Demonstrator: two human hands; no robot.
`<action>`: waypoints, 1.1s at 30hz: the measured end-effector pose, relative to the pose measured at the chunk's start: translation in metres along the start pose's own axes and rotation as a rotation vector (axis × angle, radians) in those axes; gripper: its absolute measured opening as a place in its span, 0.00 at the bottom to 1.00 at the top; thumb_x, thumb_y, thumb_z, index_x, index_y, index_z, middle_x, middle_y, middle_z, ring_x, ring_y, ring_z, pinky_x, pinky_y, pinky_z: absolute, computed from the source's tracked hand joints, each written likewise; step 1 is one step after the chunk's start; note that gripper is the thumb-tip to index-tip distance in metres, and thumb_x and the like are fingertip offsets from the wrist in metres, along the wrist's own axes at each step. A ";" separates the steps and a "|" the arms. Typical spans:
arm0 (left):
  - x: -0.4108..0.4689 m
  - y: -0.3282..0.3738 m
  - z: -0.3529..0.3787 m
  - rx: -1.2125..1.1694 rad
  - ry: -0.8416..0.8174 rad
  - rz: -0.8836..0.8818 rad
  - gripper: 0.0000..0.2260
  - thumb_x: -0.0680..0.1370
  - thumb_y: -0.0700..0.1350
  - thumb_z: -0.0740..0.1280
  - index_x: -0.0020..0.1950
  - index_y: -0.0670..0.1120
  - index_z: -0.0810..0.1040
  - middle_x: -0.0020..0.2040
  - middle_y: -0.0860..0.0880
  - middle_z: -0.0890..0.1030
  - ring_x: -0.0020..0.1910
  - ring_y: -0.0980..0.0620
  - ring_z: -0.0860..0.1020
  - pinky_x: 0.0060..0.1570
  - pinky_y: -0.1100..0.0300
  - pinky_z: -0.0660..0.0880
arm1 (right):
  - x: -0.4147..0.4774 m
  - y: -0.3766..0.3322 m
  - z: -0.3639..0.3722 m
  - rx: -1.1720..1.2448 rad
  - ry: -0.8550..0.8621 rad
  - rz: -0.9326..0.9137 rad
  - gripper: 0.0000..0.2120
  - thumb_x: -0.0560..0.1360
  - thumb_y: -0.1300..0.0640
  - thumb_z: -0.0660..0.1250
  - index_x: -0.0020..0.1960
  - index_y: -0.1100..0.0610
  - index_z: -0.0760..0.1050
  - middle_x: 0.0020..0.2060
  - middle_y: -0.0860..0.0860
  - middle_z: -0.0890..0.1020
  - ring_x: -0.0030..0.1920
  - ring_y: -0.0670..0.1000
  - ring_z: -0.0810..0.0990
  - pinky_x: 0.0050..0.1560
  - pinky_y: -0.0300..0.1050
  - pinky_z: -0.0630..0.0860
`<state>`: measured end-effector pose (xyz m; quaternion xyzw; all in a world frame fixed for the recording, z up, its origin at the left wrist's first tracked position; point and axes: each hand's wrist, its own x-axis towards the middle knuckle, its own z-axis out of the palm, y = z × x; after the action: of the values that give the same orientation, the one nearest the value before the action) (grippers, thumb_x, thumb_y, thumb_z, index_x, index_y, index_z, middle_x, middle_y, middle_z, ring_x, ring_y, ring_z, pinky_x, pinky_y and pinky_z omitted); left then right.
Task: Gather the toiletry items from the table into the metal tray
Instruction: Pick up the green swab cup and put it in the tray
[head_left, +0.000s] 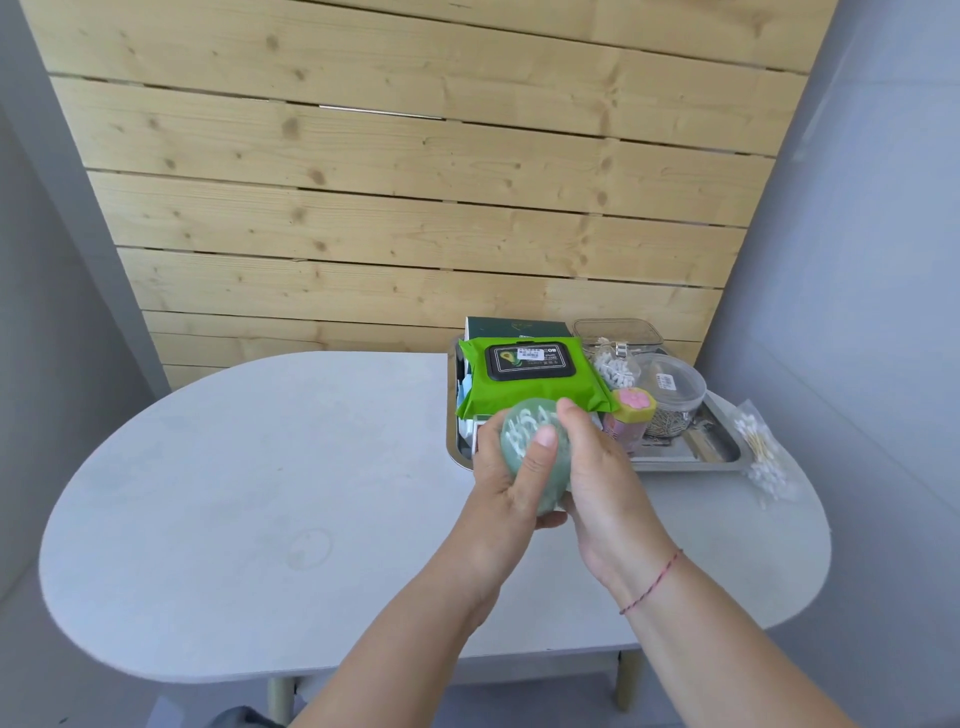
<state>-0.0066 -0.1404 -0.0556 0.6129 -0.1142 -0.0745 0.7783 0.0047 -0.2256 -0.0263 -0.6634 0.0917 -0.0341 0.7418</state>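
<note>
Both of my hands hold a round pale-green soap (524, 441) with raised white lettering, just in front of the near-left corner of the metal tray (691, 460). My left hand (511, 478) cups it from the left with the thumb across its face. My right hand (592, 467) presses it from the right. The tray at the table's back right carries a green wet-wipes pack (530, 374), a dark green box (514, 327), a pink and yellow item (631, 415), a clear round jar (670, 395) and a small bag of white pieces (615, 369).
A clear bag of cotton swabs (761, 449) lies on the white oval table (260, 493), just right of the tray. A clear lidded container (615, 332) stands at the tray's back. A wooden slat wall (415, 182) rises behind the table.
</note>
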 end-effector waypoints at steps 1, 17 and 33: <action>0.000 0.000 0.000 -0.002 -0.002 0.002 0.26 0.69 0.67 0.63 0.64 0.61 0.65 0.65 0.52 0.74 0.60 0.53 0.79 0.57 0.47 0.79 | 0.000 0.001 0.000 0.021 0.021 -0.003 0.20 0.78 0.50 0.57 0.32 0.46 0.81 0.36 0.48 0.84 0.44 0.53 0.83 0.38 0.45 0.75; -0.001 0.000 0.008 -0.096 0.070 0.035 0.18 0.74 0.57 0.61 0.63 0.55 0.71 0.59 0.49 0.80 0.56 0.49 0.80 0.48 0.59 0.80 | -0.001 -0.003 0.002 0.061 0.016 -0.074 0.11 0.78 0.55 0.57 0.39 0.51 0.73 0.37 0.52 0.79 0.39 0.52 0.79 0.31 0.40 0.72; 0.007 -0.008 -0.005 0.248 0.176 0.051 0.27 0.59 0.54 0.79 0.54 0.57 0.72 0.55 0.50 0.79 0.51 0.56 0.81 0.49 0.58 0.80 | -0.003 -0.029 -0.026 -0.548 -0.261 -0.344 0.15 0.75 0.45 0.62 0.60 0.45 0.76 0.53 0.40 0.76 0.54 0.28 0.72 0.53 0.25 0.71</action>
<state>0.0017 -0.1393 -0.0640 0.7054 -0.0694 0.0140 0.7053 -0.0014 -0.2542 0.0003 -0.8424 -0.1114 -0.0473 0.5250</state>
